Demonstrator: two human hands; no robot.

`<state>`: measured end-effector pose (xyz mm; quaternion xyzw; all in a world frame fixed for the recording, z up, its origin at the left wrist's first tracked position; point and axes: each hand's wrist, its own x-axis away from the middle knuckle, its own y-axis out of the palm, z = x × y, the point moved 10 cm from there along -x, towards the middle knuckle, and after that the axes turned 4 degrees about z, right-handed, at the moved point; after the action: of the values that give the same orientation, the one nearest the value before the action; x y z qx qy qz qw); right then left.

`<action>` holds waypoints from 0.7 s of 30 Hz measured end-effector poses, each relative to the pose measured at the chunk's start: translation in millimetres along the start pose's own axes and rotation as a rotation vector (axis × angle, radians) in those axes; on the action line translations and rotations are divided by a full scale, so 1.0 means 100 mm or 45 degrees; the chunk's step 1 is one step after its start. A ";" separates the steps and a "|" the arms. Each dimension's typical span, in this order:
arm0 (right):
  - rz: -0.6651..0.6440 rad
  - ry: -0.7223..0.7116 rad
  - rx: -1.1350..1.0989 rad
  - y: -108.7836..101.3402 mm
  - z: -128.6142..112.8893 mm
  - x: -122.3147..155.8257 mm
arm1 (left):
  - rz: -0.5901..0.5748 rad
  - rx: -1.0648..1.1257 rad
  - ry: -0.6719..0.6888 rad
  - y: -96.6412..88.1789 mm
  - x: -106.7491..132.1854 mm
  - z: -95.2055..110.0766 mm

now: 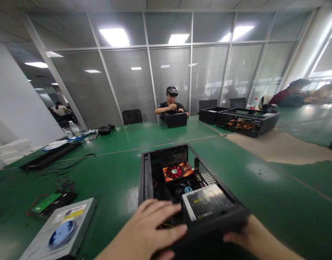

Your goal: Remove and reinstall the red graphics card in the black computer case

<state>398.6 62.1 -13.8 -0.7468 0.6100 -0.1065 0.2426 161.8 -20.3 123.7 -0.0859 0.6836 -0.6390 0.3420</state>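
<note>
In front of me an open black computer case (144, 180) lies on its side on the green table. Inside it I see a red-and-orange graphics card (178, 171), a round black cooler fan (185, 188) and a silver power supply (206, 200) with a label. My left hand (152, 227), its fingers spread, reaches over the near left part of the case beside the power supply. At the near right corner my right hand (248, 234) grips the case from outside and below; some of its fingers are hidden behind the case.
A silver optical drive (60, 231) lies at the left near a green circuit board (48, 203). A black strip (50, 157) and cables lie farther back. Across the table a person (171, 104) works at a black box (176, 120). More open cases (247, 122) stand at the right.
</note>
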 end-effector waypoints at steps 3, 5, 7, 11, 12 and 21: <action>0.155 -0.094 -0.017 0.27 -0.21 -0.86 | 0.028 -0.444 -0.318 -0.16 -0.11 -0.94; 0.383 -0.016 0.184 0.41 -0.34 -1.48 | 0.170 -0.721 -0.693 -0.28 -0.03 -1.60; 0.398 0.175 0.291 0.69 -0.37 -1.94 | 0.142 -0.826 -0.937 -0.15 0.14 -2.05; 0.297 0.209 0.265 1.16 -0.38 -2.16 | -0.094 -0.648 -1.193 0.50 0.71 -2.46; 0.276 0.169 0.258 1.23 -0.37 -2.11 | -0.115 -0.590 -1.224 0.66 0.85 -2.48; 0.038 -0.033 0.203 1.11 -0.37 -1.32 | 0.206 -0.517 -1.138 1.22 1.23 -2.23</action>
<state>256.2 165.2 -18.7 -0.7174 0.6074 -0.1413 0.3108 -20.1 113.7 -45.4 -0.3630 0.5853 -0.3650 0.6264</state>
